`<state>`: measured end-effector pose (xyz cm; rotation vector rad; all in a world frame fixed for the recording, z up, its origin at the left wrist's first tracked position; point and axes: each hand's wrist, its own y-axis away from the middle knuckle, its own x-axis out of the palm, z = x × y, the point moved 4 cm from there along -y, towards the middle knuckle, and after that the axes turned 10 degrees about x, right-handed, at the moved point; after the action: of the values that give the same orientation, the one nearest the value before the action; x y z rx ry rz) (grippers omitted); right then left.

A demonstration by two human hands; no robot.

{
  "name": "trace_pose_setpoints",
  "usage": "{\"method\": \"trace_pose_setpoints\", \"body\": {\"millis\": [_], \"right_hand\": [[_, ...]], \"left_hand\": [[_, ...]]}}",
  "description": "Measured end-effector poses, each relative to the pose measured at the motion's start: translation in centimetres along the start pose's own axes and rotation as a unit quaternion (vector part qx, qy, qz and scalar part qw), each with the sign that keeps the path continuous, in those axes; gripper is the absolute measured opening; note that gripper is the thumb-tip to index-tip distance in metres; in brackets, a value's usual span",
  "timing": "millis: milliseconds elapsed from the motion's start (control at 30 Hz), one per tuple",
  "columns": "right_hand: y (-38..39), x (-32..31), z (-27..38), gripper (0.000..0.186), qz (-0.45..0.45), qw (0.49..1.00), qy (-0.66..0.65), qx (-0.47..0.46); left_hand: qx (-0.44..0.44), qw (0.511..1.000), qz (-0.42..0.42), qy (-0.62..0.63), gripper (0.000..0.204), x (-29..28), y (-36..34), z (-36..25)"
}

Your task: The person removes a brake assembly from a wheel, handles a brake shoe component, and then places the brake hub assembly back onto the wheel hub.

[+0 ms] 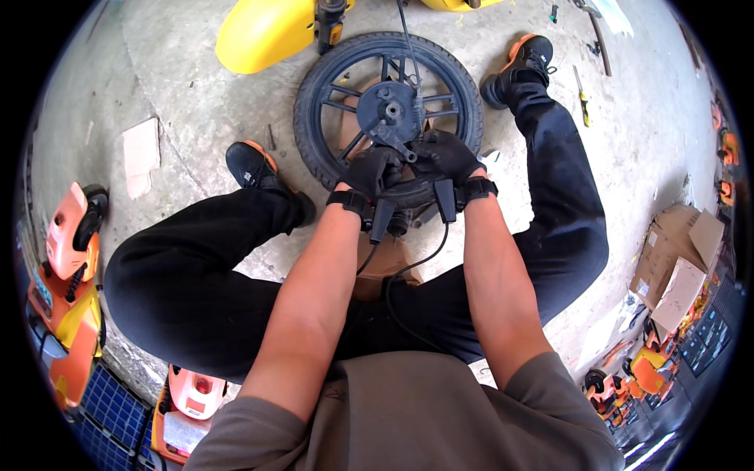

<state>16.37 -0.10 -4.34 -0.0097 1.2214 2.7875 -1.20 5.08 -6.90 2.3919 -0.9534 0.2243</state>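
Note:
A black spoked wheel with a tyre (310, 118) lies on the floor between my legs, its round drum brake plate (381, 106) facing up. A short brake arm (398, 144) reaches from the plate toward me. Beside its tip is my left hand (371, 169), black-gloved, with curled fingers over the near part of the wheel. My right hand (449, 155), gloved too, is closed right of the arm's tip, by the lower end of a black cable (411, 47). The gloves hide whatever either hand's fingers hold. Both wrists wear black straps with wired modules.
Beyond the wheel stands a yellow fender (263, 35). A yellow-handled screwdriver (584, 108) lies past my right leg, and flat cardboard (141, 157) lies to the left. Orange scooter parts (71, 235) line the left; an opened cardboard box (667, 255) sits at right.

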Motion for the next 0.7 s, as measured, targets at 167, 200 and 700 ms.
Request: {"method": "trace_pose_setpoints", "body": {"millis": [167,200,700], "right_hand": [[1.3,0.0,1.7,0.020,-0.105,0.827,0.379,-0.402],[0.6,-0.4,1.5,0.021,-0.078,0.930,0.240,-0.267],[-0.3,-0.5,-0.3,0.022,-0.126,0.841,0.389,-0.355]], "left_hand": [[0.018,0.991,0.043,0.127,0.013,-0.9,0.9,-1.2],[-0.124,0.946,0.015,0.298,0.014,-0.8,1.6,-0.8],[0.111,0.969,0.162,0.149,0.037,-0.2,3.4,-7.3]]}}
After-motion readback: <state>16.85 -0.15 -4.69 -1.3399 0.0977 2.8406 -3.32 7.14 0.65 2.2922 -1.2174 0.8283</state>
